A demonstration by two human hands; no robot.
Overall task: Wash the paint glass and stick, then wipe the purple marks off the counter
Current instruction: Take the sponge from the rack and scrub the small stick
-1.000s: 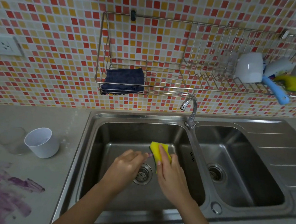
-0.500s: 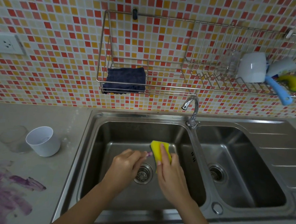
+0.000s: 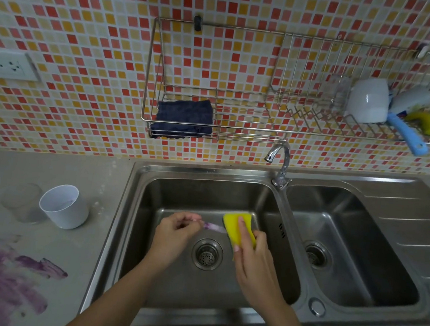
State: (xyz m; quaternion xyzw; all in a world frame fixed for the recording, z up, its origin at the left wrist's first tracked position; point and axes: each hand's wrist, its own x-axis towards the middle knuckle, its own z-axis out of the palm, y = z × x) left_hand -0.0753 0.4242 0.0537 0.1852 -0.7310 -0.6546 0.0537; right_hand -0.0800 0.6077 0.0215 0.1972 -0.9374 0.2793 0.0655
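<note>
Over the left sink basin [image 3: 170,284], my left hand [image 3: 175,234] pinches one end of a purple-stained stick [image 3: 214,227]. My right hand [image 3: 251,261] grips a yellow sponge [image 3: 239,229] whose near edge wraps the stick's other end. On the counter to the left stand a clear glass [image 3: 22,202] and a white cup [image 3: 64,206], side by side. Purple smears [image 3: 5,282] cover the counter at the lower left.
A tap [image 3: 279,163] stands between the left basin and the right basin [image 3: 352,255]. A wall rack [image 3: 242,86] holds a dark blue cloth [image 3: 184,119], white cups, a blue-handled brush and a yellow sponge. A socket [image 3: 6,65] is on the tiles at left.
My hands have drawn apart, so a short length of the purple stick now shows between my left fingers and the sponge. The view has shifted slightly.
</note>
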